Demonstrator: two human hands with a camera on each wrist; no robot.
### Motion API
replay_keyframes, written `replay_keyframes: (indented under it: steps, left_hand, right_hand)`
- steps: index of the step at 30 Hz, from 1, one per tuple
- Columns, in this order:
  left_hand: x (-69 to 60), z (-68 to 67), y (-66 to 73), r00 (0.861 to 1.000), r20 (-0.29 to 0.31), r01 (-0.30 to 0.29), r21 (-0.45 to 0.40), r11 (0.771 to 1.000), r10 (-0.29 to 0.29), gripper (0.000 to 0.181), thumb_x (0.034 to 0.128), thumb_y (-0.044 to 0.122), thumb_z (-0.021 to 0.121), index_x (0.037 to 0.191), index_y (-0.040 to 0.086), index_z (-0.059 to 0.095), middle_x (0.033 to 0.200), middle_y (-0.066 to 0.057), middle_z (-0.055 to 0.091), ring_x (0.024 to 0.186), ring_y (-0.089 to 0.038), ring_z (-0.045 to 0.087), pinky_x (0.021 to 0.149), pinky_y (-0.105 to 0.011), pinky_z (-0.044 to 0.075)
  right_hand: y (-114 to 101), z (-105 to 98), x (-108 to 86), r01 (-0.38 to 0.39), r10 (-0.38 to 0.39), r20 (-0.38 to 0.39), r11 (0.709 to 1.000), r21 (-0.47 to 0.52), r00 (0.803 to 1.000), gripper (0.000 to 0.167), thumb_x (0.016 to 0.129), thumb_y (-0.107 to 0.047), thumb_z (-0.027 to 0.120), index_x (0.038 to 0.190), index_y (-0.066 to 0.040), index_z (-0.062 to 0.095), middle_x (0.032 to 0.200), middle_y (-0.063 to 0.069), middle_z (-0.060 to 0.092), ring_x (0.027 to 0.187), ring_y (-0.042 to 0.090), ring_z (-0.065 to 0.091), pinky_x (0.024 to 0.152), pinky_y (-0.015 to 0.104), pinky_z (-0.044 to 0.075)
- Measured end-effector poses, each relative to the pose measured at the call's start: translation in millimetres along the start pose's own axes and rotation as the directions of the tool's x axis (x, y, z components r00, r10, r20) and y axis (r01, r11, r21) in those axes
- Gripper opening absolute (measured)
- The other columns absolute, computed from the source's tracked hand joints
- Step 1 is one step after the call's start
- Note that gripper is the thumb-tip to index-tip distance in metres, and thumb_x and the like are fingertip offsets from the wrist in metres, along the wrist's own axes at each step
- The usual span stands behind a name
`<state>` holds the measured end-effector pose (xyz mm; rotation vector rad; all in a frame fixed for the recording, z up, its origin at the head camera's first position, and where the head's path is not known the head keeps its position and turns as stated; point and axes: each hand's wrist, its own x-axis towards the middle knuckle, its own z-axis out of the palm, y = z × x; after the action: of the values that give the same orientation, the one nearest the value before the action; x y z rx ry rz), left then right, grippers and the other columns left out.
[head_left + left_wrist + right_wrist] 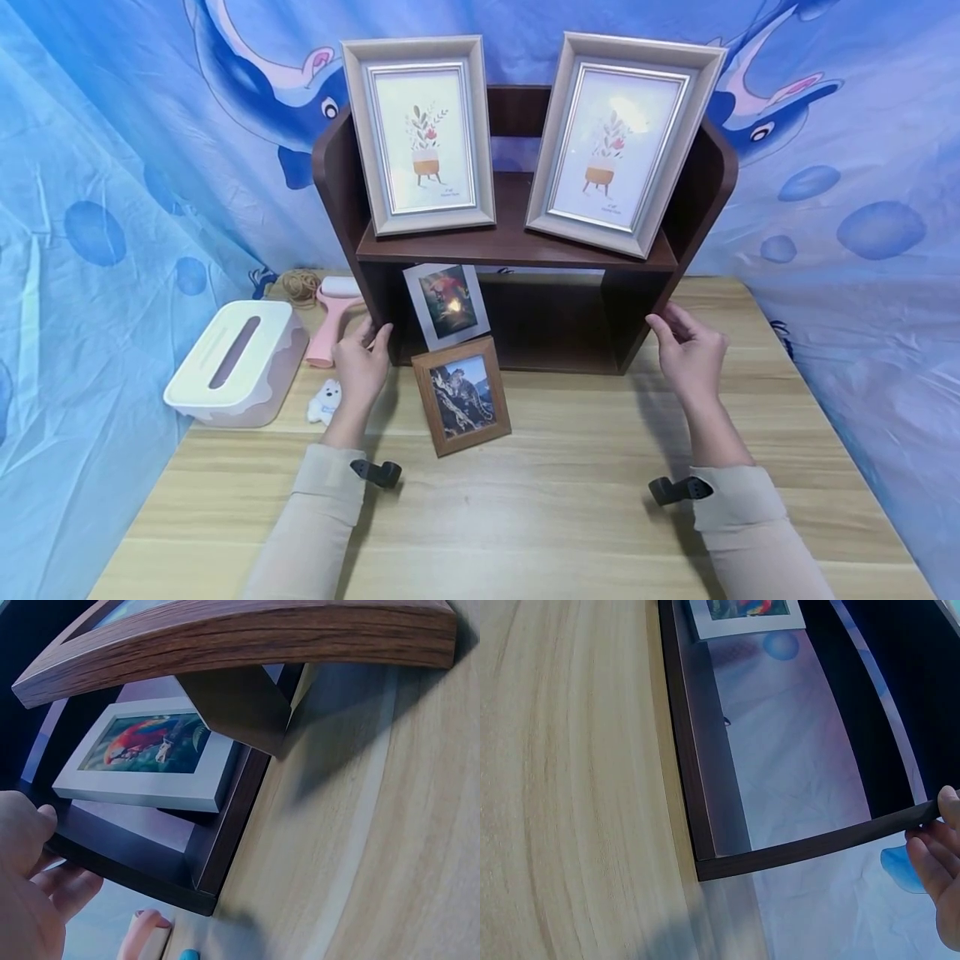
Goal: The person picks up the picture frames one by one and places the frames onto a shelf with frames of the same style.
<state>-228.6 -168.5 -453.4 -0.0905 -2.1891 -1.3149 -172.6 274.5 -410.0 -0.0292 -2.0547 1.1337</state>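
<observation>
A dark brown two-tier desktop shelf (517,249) stands on the table. My left hand (362,360) grips its left side panel low down, thumb on the front edge and fingers outside. On the opposite side my right hand (692,348) pinches the right panel's edge the same way. Two pale picture frames with potted-plant prints, one left (426,137) and one right (624,142), lean on the upper tier. Inside the lower tier, at left, is a white frame (142,754) with a parrot picture. In front of it a brown wooden frame (462,397) with a leopard picture stands on the table.
Left of the shelf are a white tissue box (236,362), a pink lint roller (330,325), a ball of twine (301,287) and a small white bear figure (324,402). Blue dolphin-print cloth (832,217) hangs behind and beside the wooden table (525,508).
</observation>
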Motion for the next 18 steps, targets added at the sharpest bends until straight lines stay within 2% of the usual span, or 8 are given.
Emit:
replay_keyframes:
  steps: [10,14,18]
  left_hand:
    - [-1.4,2.7,1.6,1.000,-0.015,-0.003,0.075,0.997,0.004,0.031,0.0963,0.010,0.070,0.126,0.002,0.070,0.118,-0.020,0.069,0.102,-0.032,0.072,0.085,-0.030,0.057]
    - [-2.4,3.4,1.8,1.000,-0.027,-0.010,0.076,0.997,0.012,0.031,0.0962,0.010,0.070,0.126,0.001,0.070,0.118,-0.020,0.069,0.102,-0.032,0.072,0.084,-0.029,0.057]
    - [-3.4,3.9,2.4,0.999,-0.039,-0.023,0.084,0.996,0.027,0.030,0.0956,0.010,0.071,0.124,0.001,0.071,0.117,-0.020,0.069,0.101,-0.033,0.072,0.085,-0.033,0.058]
  right_hand:
    - [4.6,4.3,5.2,0.000,0.000,-0.019,1.000,-0.012,1.000,0.024,0.088,0.001,0.077,0.108,0.012,0.073,0.098,0.029,0.072,0.078,-0.026,0.055,0.070,-0.001,0.045]
    - [4.1,5.6,7.1,0.009,-0.009,-0.016,1.000,-0.009,1.000,0.022,0.088,0.000,0.077,0.108,0.011,0.074,0.099,0.028,0.073,0.079,-0.025,0.055,0.070,-0.001,0.045]
    - [5.0,6.5,7.6,0.000,0.000,-0.010,1.000,0.009,1.000,0.022,0.089,0.000,0.076,0.109,0.009,0.074,0.099,0.027,0.073,0.079,-0.024,0.056,0.070,0.000,0.045]
